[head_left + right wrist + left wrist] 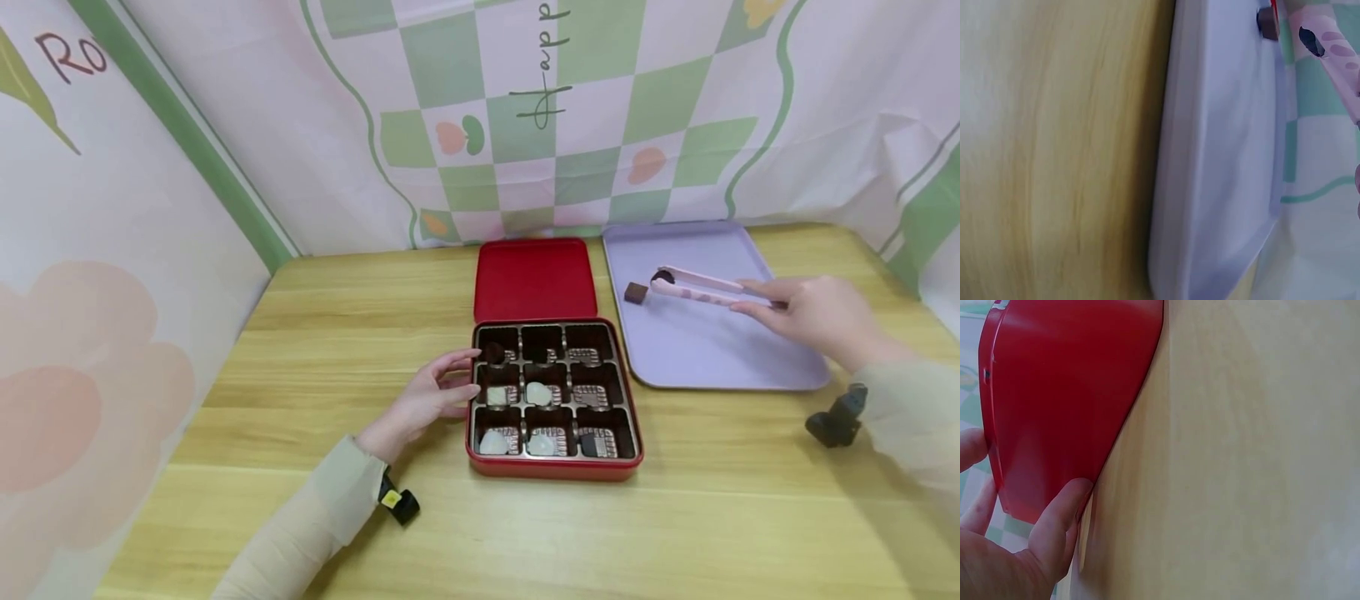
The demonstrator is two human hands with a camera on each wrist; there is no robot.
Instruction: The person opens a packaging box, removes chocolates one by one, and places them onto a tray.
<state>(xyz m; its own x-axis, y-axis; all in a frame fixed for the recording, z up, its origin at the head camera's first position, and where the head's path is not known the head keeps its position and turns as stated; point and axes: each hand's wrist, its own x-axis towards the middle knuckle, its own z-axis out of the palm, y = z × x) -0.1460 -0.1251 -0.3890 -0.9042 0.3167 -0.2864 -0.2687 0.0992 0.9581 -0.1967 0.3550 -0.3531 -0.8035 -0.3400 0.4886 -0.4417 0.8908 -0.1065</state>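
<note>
My right hand [817,317] holds pink tongs [697,294] above the lilac tray [720,358]. Their tips pinch a small dark round piece [662,276], apparently chocolate, which also shows in the right wrist view. A brown square piece [636,292] lies on the tray just left of the tips. At the left wall of a red tin [555,471], the fingertips and thumb of my left hand [427,396] touch its side. The tin's divided insert holds dark pieces [493,353] and whitish pieces [538,393] in several compartments; the top right compartment appears bare.
Behind the tin lies its red lid [536,279], flat and close to the tray's left edge. Everything stands on a wooden table [360,317]. A patterned cloth [517,142] hangs along the back, and another printed sheet borders the left side.
</note>
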